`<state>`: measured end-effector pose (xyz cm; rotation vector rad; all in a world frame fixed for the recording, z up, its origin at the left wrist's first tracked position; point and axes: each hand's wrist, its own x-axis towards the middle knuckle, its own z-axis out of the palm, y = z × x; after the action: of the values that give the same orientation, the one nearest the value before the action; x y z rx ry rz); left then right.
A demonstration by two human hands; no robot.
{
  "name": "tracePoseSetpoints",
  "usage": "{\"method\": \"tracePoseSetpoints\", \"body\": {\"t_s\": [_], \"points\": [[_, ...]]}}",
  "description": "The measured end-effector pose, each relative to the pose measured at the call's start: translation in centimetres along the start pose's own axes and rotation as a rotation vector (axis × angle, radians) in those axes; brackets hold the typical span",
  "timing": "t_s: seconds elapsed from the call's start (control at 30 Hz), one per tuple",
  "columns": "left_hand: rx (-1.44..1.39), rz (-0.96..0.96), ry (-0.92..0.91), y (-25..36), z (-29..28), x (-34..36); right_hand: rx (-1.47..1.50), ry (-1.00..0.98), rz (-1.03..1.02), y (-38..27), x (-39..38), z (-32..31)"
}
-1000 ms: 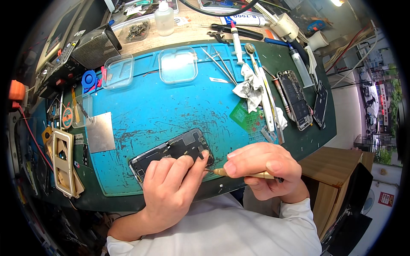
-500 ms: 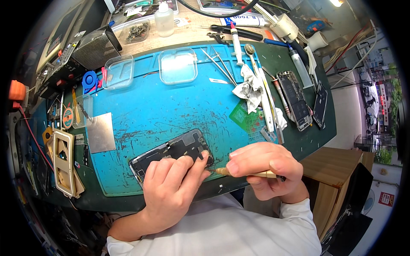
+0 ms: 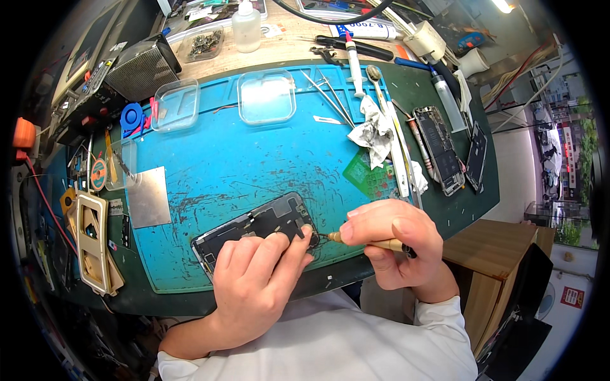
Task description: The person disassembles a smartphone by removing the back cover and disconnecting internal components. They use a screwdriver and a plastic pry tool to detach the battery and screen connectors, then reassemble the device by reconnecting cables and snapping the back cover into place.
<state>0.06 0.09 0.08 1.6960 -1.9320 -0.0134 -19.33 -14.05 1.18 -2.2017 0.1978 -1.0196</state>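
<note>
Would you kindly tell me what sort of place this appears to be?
Probably a phone repair workspace: the left hand rests on a dark phone part on a scuffed blue mat, the right hand holds a slim gold tool, and an opened phone lies farther right.

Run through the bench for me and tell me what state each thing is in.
Black phone panel: lying on the blue mat, partly covered by the left hand
Gold pen-shaped tool: gripped in the right hand
Blue mat: scuffed
Smartphone at right: opened up, internals exposed
Tissue: crumpled
Red-tipped white syringe: lying down
Translucent bottle: upright
Metal plate: lying flat
</note>
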Motion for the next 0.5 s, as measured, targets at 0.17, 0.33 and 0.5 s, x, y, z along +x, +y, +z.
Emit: {"method": "tracePoseSetpoints", "body": {"t_s": [0.17,0.33,0.5], "points": [[0.002,0.001,0.001,0.0,0.0,0.0,0.037,0.033,0.004,0.1,0.1,0.2],[-0.004,0.006,0.0,0.0,-0.1,0.1,-0.044,0.047,-0.054,0.3,0.0,0.4],[0.006,0.004,0.007,-0.1,-0.1,0.0,-0.115,-0.064,-0.069,-0.9,2.0,-0.2]]}}
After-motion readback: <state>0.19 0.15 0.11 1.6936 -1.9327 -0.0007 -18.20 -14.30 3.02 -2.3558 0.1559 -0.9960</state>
